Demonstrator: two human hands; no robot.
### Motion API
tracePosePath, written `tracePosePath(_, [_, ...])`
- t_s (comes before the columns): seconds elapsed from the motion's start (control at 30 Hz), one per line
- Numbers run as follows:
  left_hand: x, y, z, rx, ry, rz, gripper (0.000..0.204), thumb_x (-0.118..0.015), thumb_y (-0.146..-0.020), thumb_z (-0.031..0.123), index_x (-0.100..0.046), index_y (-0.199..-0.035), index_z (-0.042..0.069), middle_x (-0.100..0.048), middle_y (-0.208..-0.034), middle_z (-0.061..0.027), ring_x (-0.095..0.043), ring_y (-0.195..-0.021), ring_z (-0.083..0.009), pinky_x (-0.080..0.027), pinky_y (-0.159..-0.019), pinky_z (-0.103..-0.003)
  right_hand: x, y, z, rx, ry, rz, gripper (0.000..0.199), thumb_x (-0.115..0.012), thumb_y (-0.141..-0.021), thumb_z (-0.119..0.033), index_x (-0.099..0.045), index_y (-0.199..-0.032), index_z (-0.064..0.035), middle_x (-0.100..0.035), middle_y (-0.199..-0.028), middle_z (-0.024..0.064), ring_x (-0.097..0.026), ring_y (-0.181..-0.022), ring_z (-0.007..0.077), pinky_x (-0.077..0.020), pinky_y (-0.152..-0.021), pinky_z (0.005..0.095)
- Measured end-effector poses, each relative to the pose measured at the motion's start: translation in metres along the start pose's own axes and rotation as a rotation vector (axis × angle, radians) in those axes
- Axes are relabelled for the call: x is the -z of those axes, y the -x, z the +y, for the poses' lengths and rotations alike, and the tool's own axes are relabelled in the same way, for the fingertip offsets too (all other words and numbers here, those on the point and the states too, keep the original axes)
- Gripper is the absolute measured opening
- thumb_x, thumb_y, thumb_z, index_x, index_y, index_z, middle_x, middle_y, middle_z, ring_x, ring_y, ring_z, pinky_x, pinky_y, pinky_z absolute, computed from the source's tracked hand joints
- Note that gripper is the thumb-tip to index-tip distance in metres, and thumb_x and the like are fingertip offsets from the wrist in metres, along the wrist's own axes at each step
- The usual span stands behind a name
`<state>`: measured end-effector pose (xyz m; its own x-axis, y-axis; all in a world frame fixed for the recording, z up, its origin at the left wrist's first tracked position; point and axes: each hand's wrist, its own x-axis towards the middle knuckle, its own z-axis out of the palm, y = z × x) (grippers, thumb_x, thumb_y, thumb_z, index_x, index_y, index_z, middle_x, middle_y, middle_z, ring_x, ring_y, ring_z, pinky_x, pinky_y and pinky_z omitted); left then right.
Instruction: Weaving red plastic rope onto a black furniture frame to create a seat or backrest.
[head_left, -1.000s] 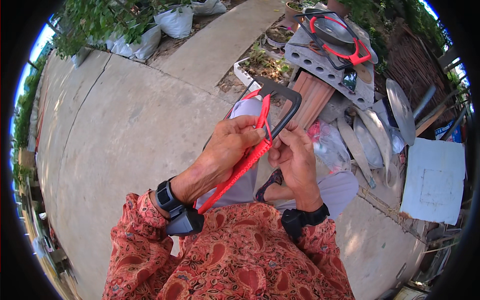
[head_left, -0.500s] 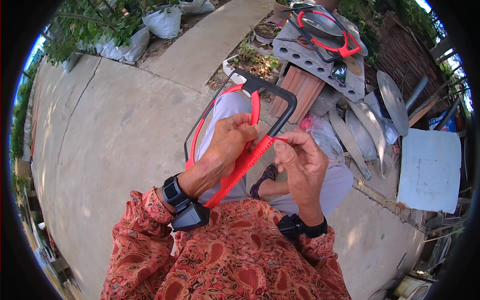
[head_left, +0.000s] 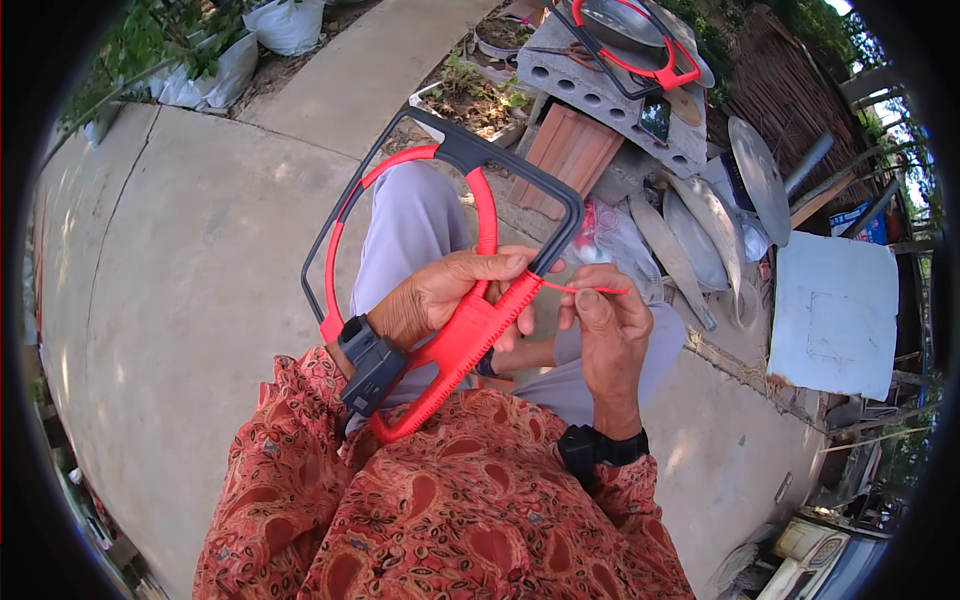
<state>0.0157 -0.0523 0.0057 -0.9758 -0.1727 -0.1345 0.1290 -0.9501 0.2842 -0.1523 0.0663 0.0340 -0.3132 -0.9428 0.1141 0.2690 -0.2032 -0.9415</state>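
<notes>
A black loop-shaped frame [head_left: 545, 187] with a red wrapped part [head_left: 465, 340] rests across my lap, tilted, its red edge ridged with close-set stitches or coils. My left hand [head_left: 440, 290] is closed around the red part near the black bar, thumb on top and fingertips showing beneath. From the upper end of the ridged edge runs a thin red strip [head_left: 560, 287]. Just to the right, my right hand [head_left: 612, 345] pinches that strip between thumb and fingers, its free end sticking out past them.
A similar red and black frame [head_left: 665, 75] lies on a hollow concrete block [head_left: 600, 95] at the upper right. Below it are reddish bricks [head_left: 565, 160] and clear plastic bags [head_left: 615, 240]. A pale board [head_left: 835, 315] stands to the right; white sacks [head_left: 225, 75] sit far left.
The frame has turned so more of its flat red face shows. My right hand has drawn away from the edge, with more strip visible between. My left hand has shifted its grip.
</notes>
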Motion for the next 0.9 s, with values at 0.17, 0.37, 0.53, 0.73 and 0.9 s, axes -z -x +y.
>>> tracePosePath(0.17, [-0.001, -0.012, 0.001, 0.061, -0.104, 0.101, 0.035, -0.062, -0.090, 0.024, -0.055, -0.117, 0.003, -0.061, -0.069, -0.0147, -0.061, -0.056, -0.0267, -0.050, -0.049, -0.037, 0.002, 0.009, -0.002, 0.146, 0.266, -0.084, 0.008, -0.063, -0.087, 0.001, -0.063, -0.095, 0.0032, -0.056, -0.106, 0.0114, -0.062, -0.080, 0.0155, -0.0508, -0.074, 0.0267])
tracePosePath(0.37, [-0.014, -0.012, 0.004, 0.036, -0.205, 0.431, 0.026, -0.072, -0.080, 0.014, -0.057, -0.099, 0.002, -0.061, -0.068, -0.0109, -0.060, -0.054, -0.0211, -0.050, -0.049, -0.032, -0.011, 0.007, 0.007, 0.142, 0.296, -0.242, 0.011, -0.061, -0.086, 0.007, -0.062, -0.097, 0.0052, -0.057, -0.102, 0.0122, -0.065, -0.086, 0.0199, -0.0557, -0.076, 0.0299])
tracePosePath(0.53, [0.001, 0.002, -0.004, -0.161, -0.373, 0.696, 0.024, -0.072, -0.078, 0.009, -0.060, -0.094, -0.003, -0.065, -0.075, -0.0130, -0.063, -0.055, -0.0197, -0.052, -0.044, -0.033, -0.008, -0.005, -0.011, 0.083, 0.513, -0.517, 0.016, -0.068, -0.084, -0.004, -0.065, -0.100, 0.0005, -0.059, -0.105, 0.0091, -0.059, -0.088, 0.0167, -0.0523, -0.067, 0.0257])
tracePosePath(0.73, [0.003, -0.001, -0.005, -0.003, -0.283, 0.427, 0.017, -0.068, -0.085, 0.013, -0.060, -0.084, -0.001, -0.060, -0.062, -0.0088, -0.058, -0.049, -0.0180, -0.051, -0.047, -0.030, -0.010, -0.017, -0.163, 0.536, 0.020, -1.084, 0.033, -0.067, -0.086, -0.022, -0.054, -0.109, -0.0020, -0.049, -0.114, 0.0113, -0.055, -0.096, 0.0194, -0.0499, -0.074, 0.0337])
tracePosePath(0.9, [0.010, 0.014, -0.014, -0.054, -0.339, 0.513, 0.021, -0.068, -0.087, 0.018, -0.059, -0.080, 0.000, -0.059, -0.059, -0.0087, -0.058, -0.046, -0.0180, -0.048, -0.042, -0.028, -0.050, -0.025, -0.184, 0.669, -0.138, -1.541, 0.046, -0.072, -0.081, -0.023, -0.050, -0.119, -0.0090, -0.049, -0.126, -0.0004, -0.051, -0.103, 0.0077, -0.0449, -0.074, 0.0240])
